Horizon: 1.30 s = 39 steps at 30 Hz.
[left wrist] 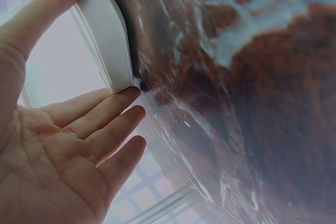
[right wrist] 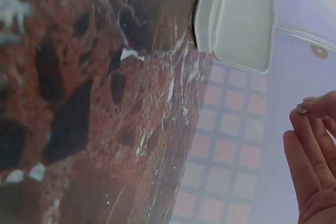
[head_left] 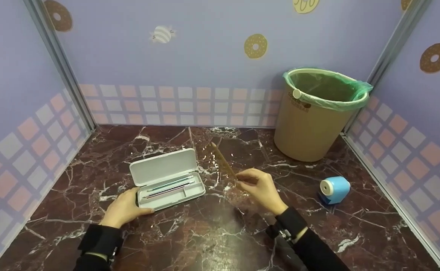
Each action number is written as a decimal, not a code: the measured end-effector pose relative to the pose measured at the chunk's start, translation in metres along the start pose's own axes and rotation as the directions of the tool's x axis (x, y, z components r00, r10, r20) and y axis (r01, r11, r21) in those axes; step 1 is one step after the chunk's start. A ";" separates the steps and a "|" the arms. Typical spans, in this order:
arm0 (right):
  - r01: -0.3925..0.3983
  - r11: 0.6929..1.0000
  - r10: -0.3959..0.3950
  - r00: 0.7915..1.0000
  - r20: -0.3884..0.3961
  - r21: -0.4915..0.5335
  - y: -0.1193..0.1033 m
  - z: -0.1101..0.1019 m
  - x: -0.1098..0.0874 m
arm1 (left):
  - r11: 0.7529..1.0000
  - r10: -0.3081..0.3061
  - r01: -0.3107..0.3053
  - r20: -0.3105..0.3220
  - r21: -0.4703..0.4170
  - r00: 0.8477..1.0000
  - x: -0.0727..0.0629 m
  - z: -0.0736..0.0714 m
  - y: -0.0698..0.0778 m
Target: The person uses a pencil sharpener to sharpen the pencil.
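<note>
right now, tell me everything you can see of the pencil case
The case is a slim, pale box with rounded corners and a smooth, hard-looking shell. It lies open on the marbled table, its hinged lid tilted back along the far side. A short divider shows towards the right end of the tray, and slim pencils lie lengthwise inside. The left hand holds its left end.

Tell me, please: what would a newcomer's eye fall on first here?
Probably the tall beige bin with its green liner, back right. Next, the open white pencil case holding pencils, left of centre, gripped by the left hand. Then the blue pencil sharpener at right, and the slim brown stick near the middle, in the fingers of the right hand.
</note>
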State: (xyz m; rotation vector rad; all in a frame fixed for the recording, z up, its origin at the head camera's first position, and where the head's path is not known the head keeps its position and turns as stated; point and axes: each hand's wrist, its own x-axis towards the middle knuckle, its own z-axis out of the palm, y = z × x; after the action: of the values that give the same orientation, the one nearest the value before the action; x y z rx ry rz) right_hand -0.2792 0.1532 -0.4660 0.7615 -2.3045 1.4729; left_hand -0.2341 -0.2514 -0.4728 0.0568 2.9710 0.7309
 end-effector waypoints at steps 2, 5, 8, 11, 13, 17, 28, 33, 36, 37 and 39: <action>-0.001 1.000 0.001 1.000 -0.017 0.008 0.000 -0.004 -0.005 | 1.000 0.000 0.000 0.001 0.001 1.000 0.000 0.000 0.000; -0.006 1.000 0.006 0.999 -0.036 0.008 -0.001 -0.011 -0.012 | 1.000 0.004 -0.004 -0.001 0.001 1.000 0.001 0.001 0.000; -0.019 1.000 0.019 0.999 -0.049 0.011 -0.001 -0.017 -0.018 | 1.000 0.012 -0.012 -0.010 0.001 1.000 0.001 0.001 0.000; -0.028 0.999 0.029 0.998 -0.058 0.024 -0.002 -0.021 -0.023 | 1.000 0.016 -0.016 -0.015 0.004 1.000 0.001 0.001 -0.001; -0.033 0.999 0.035 0.998 -0.060 0.034 -0.001 -0.023 -0.026 | 1.000 0.019 -0.019 -0.020 0.006 1.000 0.000 0.000 -0.001; -0.048 0.998 0.051 0.997 -0.060 0.047 0.000 -0.024 -0.030 | 1.000 0.027 -0.026 -0.027 0.009 0.999 -0.001 0.000 0.001; -0.072 0.995 0.076 0.995 -0.068 0.069 0.000 -0.026 -0.033 | 0.997 0.043 -0.037 -0.088 0.071 0.995 -0.013 -0.003 0.009; -0.066 0.995 0.071 0.995 -0.073 0.069 0.000 -0.026 -0.033 | 0.991 0.087 -0.071 -0.141 0.116 0.986 -0.018 -0.007 0.028; -0.076 0.995 0.081 0.994 -0.074 0.069 -0.002 -0.025 -0.033 | 0.989 0.126 -0.112 -0.152 0.099 0.980 -0.018 -0.007 0.047; -0.076 0.995 0.080 0.994 -0.074 0.065 -0.002 -0.025 -0.033 | 0.988 0.141 -0.129 -0.159 0.083 0.977 -0.017 -0.007 0.055; -0.076 0.995 0.081 0.994 -0.072 0.066 -0.003 -0.024 -0.032 | 0.984 0.178 -0.174 -0.173 0.038 0.969 -0.015 -0.004 0.071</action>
State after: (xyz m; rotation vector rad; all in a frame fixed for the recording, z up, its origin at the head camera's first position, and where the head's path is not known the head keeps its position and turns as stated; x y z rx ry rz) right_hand -0.2517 0.1829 -0.4696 0.6276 -2.2662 1.5874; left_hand -0.2187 -0.1915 -0.4356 0.2751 3.1737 0.7592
